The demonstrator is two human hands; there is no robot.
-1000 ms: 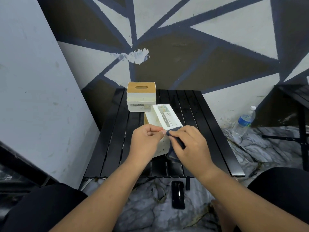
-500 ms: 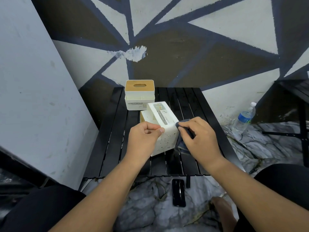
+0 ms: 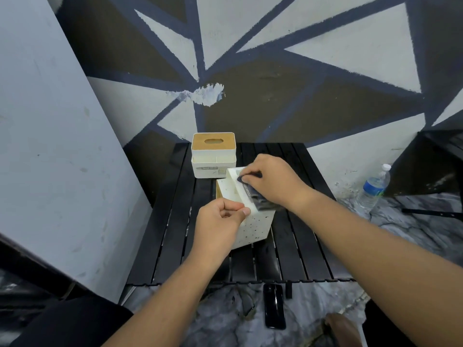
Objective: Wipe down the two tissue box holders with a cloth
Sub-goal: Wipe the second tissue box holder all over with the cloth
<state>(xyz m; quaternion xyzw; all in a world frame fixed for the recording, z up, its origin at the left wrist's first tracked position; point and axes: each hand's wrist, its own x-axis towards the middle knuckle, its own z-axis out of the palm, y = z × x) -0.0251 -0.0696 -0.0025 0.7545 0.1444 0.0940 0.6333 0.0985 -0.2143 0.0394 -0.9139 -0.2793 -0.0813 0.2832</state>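
You are mid-way through the first of two jobs, as far as this view shows. The speckled tissue box holder (image 3: 253, 226) sits tipped over near the centre of the black slatted worktop (image 3: 300, 246), one long white face turned up towards you. Your left hand (image 3: 220, 219) has its fingers curled in and pinches the holder's corner at about 7 o'clock, steadying it. Your right hand (image 3: 273, 181) is bunched around the dark cloth (image 3: 260, 199), fingertips pressing it onto the upturned face towards its 1 o'clock end, with the rest of the cloth trailing down along that face.

So one side of this holder is being wiped now. You cannot tell from here which of its other faces are done. The speckled side facing you and the hidden underside may need a pass.

The wooden-lidded tissue box holder (image 3: 213, 156) stands upright at 12 o'clock on the worktop, just behind the first, with no hand or cloth on it. Judge that one as wholly left to do. Roughly, less than half the task looks finished.
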